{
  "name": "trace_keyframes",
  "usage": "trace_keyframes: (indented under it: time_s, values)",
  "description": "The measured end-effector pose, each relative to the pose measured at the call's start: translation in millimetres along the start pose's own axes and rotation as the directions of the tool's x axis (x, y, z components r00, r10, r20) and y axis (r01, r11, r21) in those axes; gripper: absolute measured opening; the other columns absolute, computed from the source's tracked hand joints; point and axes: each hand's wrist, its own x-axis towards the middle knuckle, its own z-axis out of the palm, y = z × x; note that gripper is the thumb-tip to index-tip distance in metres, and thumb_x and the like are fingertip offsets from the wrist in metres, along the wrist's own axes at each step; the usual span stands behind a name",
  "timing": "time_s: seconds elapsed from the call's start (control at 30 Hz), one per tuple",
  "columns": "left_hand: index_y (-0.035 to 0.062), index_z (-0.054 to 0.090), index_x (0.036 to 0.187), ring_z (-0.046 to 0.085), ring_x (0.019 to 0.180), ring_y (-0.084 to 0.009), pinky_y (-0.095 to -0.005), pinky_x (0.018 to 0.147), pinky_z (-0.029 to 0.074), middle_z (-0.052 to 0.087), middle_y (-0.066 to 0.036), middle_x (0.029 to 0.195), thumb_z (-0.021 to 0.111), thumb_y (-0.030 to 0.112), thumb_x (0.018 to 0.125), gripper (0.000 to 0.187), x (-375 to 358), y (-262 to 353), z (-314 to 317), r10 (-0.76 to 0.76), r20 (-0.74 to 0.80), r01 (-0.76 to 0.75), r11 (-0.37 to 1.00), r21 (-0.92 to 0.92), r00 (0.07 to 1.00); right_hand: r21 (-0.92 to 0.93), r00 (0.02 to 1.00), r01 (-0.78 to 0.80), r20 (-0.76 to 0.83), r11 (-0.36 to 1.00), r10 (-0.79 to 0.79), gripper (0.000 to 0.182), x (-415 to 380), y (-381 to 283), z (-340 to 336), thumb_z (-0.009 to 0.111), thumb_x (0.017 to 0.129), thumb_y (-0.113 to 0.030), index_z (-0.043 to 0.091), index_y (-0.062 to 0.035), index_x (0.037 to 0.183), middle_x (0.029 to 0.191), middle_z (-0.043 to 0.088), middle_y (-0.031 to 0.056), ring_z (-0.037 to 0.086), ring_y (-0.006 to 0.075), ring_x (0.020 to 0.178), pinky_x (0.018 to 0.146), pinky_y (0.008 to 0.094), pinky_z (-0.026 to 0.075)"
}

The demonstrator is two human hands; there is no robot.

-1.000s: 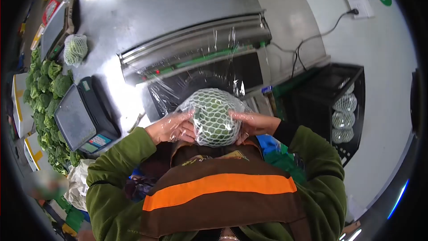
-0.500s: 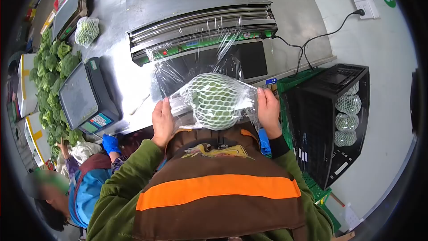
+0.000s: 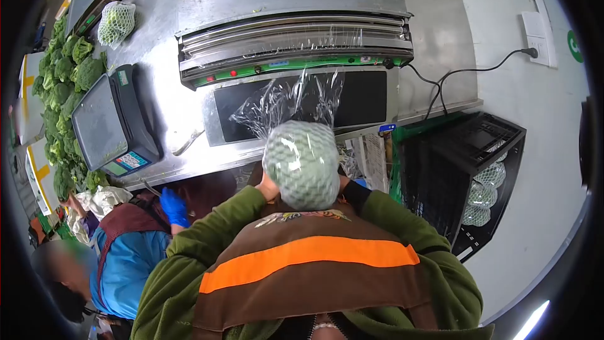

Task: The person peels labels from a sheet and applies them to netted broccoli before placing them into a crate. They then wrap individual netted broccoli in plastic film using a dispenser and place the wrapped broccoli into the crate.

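One metal worktable, spanning the upper view. One long wrapping machine, rollers and green front strip, set on it, with a flat black plate just on the near side. One black crate, tilted in view, right of the table, with netted produce inside. One co-worker in blue and maroon, lower left, wearing a blue glove. One heap of broccoli, left. One scale beside the heap. One netted green vegetable under clear film, in front of the person's apron, the loose film spreading over the black plate. Two bare hands grasping it between them: left hand against its left side, right hand at its right, fingers apparently tucked beneath. One slim metal tool, near the scale.
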Motion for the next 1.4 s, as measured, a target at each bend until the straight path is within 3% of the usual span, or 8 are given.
trace_keyframes:
  time_s: [0.27, 0.37, 0.53, 0.7, 0.77, 1.03, 1.3, 1.4]
  values:
    - [0.0026, 0.041, 0.141, 0.051, 0.126, -0.0211, -0.0363, 0.102, 0.043, 0.052, -0.012, 0.139, 0.069, 0.019, 0.086, 0.063, -40, 55, 37, -0.085, 0.191, 0.096, 0.994, -0.048, 0.978, -0.245, 0.972, 0.210, 0.156, 0.947, -0.175, 0.042, -50, 0, 61, 0.057, 0.098, -0.027, 0.053, -0.0031, 0.133, 0.125, 0.064, 0.0082, 0.064, 0.0209, 0.107, 0.090, 0.0327, 0.052]
    - [0.0025, 0.039, 0.142, 0.050, 0.127, -0.0213, -0.0366, 0.103, 0.043, 0.051, -0.012, 0.140, 0.069, 0.019, 0.086, 0.066, -50, 70, 36, -0.137, 0.249, 0.149, 0.988, -0.032, 0.959, -0.939, 0.913, -0.288, -0.211, -0.186, -0.348, 0.022, -93, -50, 41, 0.060, 0.094, -0.010, 0.063, -0.0030, 0.115, 0.115, 0.065, 0.0073, 0.063, 0.0165, 0.101, 0.087, 0.0320, 0.051]
    - [0.0022, 0.035, 0.144, 0.049, 0.128, -0.0217, -0.0370, 0.104, 0.042, 0.049, -0.012, 0.142, 0.070, 0.018, 0.086, 0.069, -29, 72, 58, -0.231, 0.356, 0.218, 0.973, 0.078, 0.906, -0.411, 0.192, 0.905, 0.629, -0.112, -0.754, 0.045, -147, -107, 157, 0.041, 0.101, -0.045, 0.062, -0.0078, 0.115, 0.112, 0.060, 0.0221, 0.058, 0.0342, 0.111, 0.102, 0.0487, 0.041]
    - [0.0020, 0.031, 0.146, 0.048, 0.129, -0.0221, -0.0375, 0.105, 0.042, 0.047, -0.012, 0.143, 0.070, 0.018, 0.086, 0.073, -28, 61, 79, -0.239, 0.405, 0.153, 0.960, 0.234, 0.882, -0.679, 0.822, 0.526, 0.561, 0.513, -0.099, 0.081, -93, -71, 124, 0.059, 0.087, -0.058, 0.049, 0.0073, 0.134, 0.136, 0.052, 0.0238, 0.048, 0.0300, 0.131, 0.112, 0.0412, 0.034]
    - [0.0018, 0.030, 0.147, 0.047, 0.130, -0.0222, -0.0376, 0.105, 0.042, 0.046, -0.012, 0.144, 0.070, 0.018, 0.086, 0.075, -35, 65, 82, -0.169, 0.407, 0.041, 0.951, 0.305, 0.898, -0.013, 0.927, 0.370, 0.073, 0.929, -0.368, 0.061, -98, -6, 81, 0.053, 0.097, -0.046, 0.051, 0.0038, 0.134, 0.130, 0.058, 0.0159, 0.053, 0.0258, 0.124, 0.107, 0.0384, 0.040]
    - [0.0014, 0.024, 0.150, 0.045, 0.132, -0.0229, -0.0384, 0.107, 0.041, 0.044, -0.012, 0.147, 0.070, 0.018, 0.086, 0.081, -40, 86, 147, -0.049, 0.561, -0.343, 0.746, 0.571, 0.826, 0.156, 0.779, 0.608, 0.068, 0.778, -0.623, 0.047, -155, 28, 36, 0.039, 0.105, -0.033, 0.049, -0.0003, 0.137, 0.131, 0.060, 0.0100, 0.059, 0.0169, 0.117, 0.103, 0.0335, 0.045]
    - [0.0110, 0.005, 0.158, 0.037, 0.139, -0.0304, -0.0422, 0.116, 0.030, 0.032, -0.014, 0.154, 0.077, 0.012, 0.063, 0.119, -27, 66, 309, -0.517, 0.588, 0.026, 0.764, 0.644, 0.622, -0.416, 0.023, 0.881, -0.441, 0.227, -0.897, 0.060, -266, 12, -27, 0.024, 0.107, -0.044, 0.064, 0.0001, 0.099, 0.094, 0.066, 0.0079, 0.057, 0.0138, 0.088, 0.084, 0.0321, 0.044]
    - [-0.0014, 0.015, 0.153, 0.039, 0.138, -0.0289, -0.0419, 0.115, 0.031, 0.038, -0.016, 0.150, 0.083, 0.036, 0.073, 0.111, 0, 16, 410, -0.382, 0.765, -0.534, 0.555, 0.638, 0.518, -0.766, -0.469, 0.643, -0.425, 0.031, -0.775, 0.055, -352, 7, -27, 0.023, 0.108, -0.037, 0.062, 0.0015, 0.103, 0.099, 0.065, 0.0097, 0.058, 0.0152, 0.095, 0.087, 0.0329, 0.045]
